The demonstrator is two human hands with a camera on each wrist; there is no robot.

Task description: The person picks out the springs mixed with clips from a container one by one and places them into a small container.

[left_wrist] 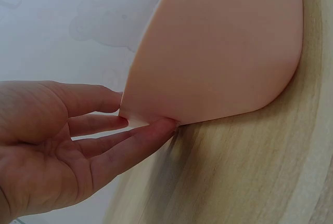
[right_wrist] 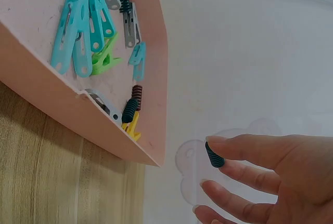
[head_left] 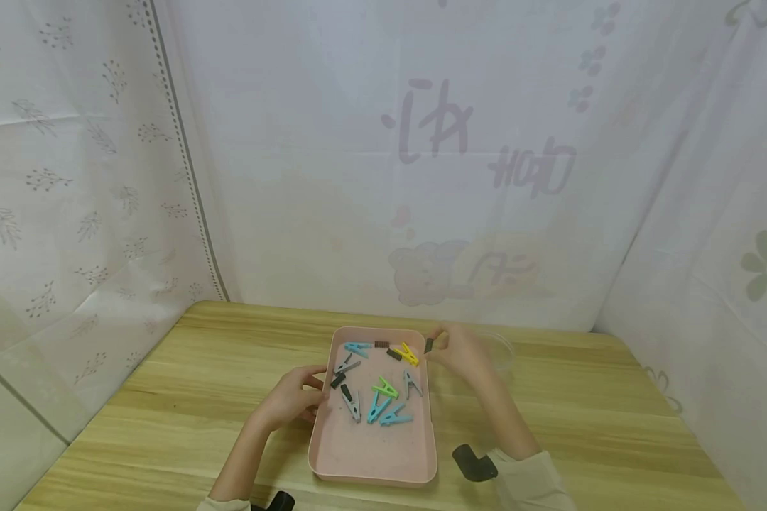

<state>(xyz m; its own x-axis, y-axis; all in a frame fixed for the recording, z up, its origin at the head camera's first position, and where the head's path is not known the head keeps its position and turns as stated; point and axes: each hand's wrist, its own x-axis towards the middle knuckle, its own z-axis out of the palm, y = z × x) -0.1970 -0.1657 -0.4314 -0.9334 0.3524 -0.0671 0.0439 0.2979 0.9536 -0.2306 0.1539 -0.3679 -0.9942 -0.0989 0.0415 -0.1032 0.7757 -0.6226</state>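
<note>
So the right hand [head_left: 465,353] has a small dark-green ridged cylinder [right_wrist: 215,155] pinched between thumb and index, other fingers spread, just outside the far right corner of the shallow pink rectangular tray [head_left: 373,454]. Left hand's [head_left: 290,399] got fairly straight fingers touching the tray's left wall. Inside the tray: blue clothespins [head_left: 378,408], a yellow clothespin [head_left: 408,353], a lime-green clothespin [head_left: 385,387], some grey clothespins [head_left: 351,406] and more ridged cylinders [head_left: 394,354].
</note>
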